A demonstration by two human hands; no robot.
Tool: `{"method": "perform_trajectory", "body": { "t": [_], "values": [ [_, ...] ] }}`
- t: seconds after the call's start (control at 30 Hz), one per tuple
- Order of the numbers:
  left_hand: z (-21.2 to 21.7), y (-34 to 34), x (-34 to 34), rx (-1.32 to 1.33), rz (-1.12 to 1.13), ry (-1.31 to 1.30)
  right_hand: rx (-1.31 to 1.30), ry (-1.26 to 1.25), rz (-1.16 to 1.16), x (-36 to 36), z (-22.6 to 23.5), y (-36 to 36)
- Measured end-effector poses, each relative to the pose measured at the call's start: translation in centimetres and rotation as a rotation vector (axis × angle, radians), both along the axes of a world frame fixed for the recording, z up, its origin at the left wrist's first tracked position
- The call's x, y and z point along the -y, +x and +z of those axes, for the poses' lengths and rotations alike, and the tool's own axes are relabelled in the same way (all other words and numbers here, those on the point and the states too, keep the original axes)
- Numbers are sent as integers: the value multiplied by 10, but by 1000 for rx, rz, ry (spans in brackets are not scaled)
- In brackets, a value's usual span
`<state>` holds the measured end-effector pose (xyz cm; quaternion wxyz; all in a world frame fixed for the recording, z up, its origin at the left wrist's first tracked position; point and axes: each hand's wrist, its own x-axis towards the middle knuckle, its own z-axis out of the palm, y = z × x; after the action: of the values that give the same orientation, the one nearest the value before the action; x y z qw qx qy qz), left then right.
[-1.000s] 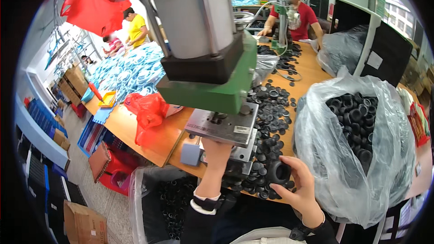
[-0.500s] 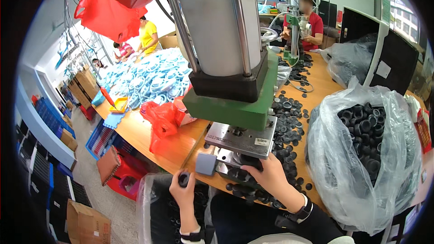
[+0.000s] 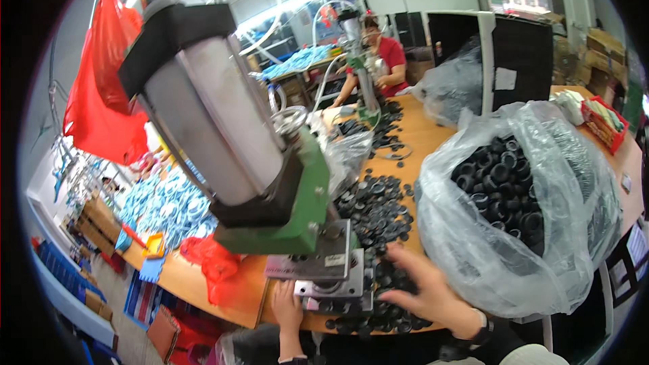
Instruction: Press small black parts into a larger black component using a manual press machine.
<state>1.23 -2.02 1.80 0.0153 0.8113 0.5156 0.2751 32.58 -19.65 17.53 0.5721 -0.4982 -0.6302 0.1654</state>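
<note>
A big press machine [image 3: 236, 162] stands on the tabletop [image 3: 433, 138], with a pile of small rings [image 3: 378, 213] just to its right. A full bag of rings [image 3: 520, 209] sits to the right of the pile. The left hand [image 3: 289, 307] is under the press plate [image 3: 324, 263], and the right hand [image 3: 429, 290] lies on the rings in front.

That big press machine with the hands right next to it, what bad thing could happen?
The left hand rests at the metal plates under the press, so fingers might get pinched if it comes down. The right hand spreads over loose black rings near the table edge, so some might get knocked off.
</note>
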Motion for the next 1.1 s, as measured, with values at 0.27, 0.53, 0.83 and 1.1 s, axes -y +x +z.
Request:
{"method": "perform_trajectory", "body": {
  "t": [0.27, 0.53, 0.83, 1.1],
  "values": [
    [-3, 3, -9, -14, 1, -2, 469, -235, -900, 60, -33, 249],
    [0, 7, -5, 72, 10, -66, 743, -540, -888, 60, -57, 259],
    [30, 23, 30, 500, 103, 191, -89, -139, -646, 79, 2, 179],
    [126, 135, 45, 836, -143, 69, 37, -105, -251, 42, -1, 69]
  ]
}}
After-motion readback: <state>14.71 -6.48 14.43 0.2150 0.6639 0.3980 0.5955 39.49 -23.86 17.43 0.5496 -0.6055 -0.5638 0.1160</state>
